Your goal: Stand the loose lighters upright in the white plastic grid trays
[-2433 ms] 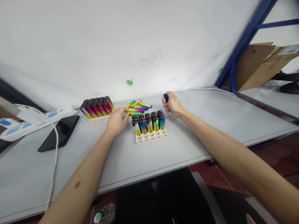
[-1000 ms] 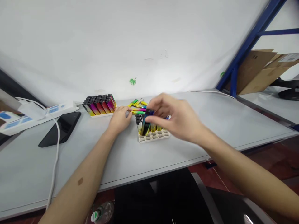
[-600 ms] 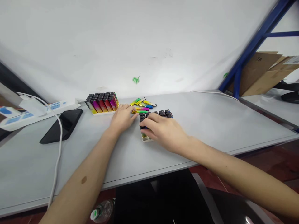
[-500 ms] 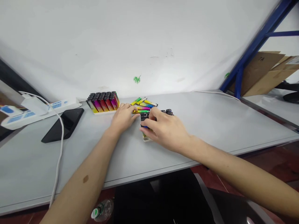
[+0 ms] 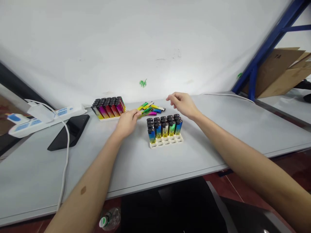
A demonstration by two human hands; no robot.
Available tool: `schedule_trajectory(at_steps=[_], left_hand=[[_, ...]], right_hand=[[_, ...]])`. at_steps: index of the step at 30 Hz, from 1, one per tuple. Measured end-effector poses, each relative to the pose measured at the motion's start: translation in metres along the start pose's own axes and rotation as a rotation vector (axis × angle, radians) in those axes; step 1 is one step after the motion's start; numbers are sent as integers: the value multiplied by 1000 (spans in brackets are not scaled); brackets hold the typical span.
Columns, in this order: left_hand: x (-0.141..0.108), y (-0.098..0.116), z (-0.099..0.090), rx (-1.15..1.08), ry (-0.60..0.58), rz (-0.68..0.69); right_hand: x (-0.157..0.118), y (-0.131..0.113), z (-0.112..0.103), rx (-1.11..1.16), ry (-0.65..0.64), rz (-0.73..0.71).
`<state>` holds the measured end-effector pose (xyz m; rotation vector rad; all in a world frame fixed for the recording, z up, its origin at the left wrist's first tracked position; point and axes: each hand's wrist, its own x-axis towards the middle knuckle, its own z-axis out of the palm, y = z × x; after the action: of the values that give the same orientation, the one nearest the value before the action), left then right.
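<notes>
My left hand (image 5: 128,123) is closed, its fingertips pinching a green-and-yellow lighter (image 5: 145,111) at the near side of a loose pile of lighters (image 5: 157,108). My right hand (image 5: 182,104) hovers right of the pile, fingers loosely bent and apart, nothing visible in them. Nearer me stands a white slotted rack (image 5: 167,141) with rows of upright black-topped lighters (image 5: 165,128) in blue, green, silver and yellow. In its front row one blue lighter (image 5: 152,135) fills the leftmost slot; the other front slots show bare.
A second rack of upright lighters (image 5: 109,109), red, magenta and yellow, stands left by the wall. Further left lie a black phone (image 5: 73,129), a white cable (image 5: 65,161) and a power strip (image 5: 48,117). Cardboard boxes (image 5: 279,71) stand behind a blue frame (image 5: 252,77) at right.
My right hand has left the near rack and moved up and right, uncovering the rack and the blue lighter at its front left. A green-and-yellow lighter now shows at my left fingertips.
</notes>
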<state>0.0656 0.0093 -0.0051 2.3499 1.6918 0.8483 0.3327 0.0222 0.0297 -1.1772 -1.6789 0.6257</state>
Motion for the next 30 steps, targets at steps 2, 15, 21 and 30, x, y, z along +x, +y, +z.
schedule_trajectory(at_steps=[2,15,21,30], left_hand=[[1,8,2,-64,21,-19],[-2,29,12,-136,61,101],[-1,10,13,36,66,65],[0,0,13,54,-4,68]], right_hand=[[-1,15,7,75,-137,31],[-13,15,38,684,-167,215],[-5,22,11,783,174,434],[-5,26,-8,808,106,540]])
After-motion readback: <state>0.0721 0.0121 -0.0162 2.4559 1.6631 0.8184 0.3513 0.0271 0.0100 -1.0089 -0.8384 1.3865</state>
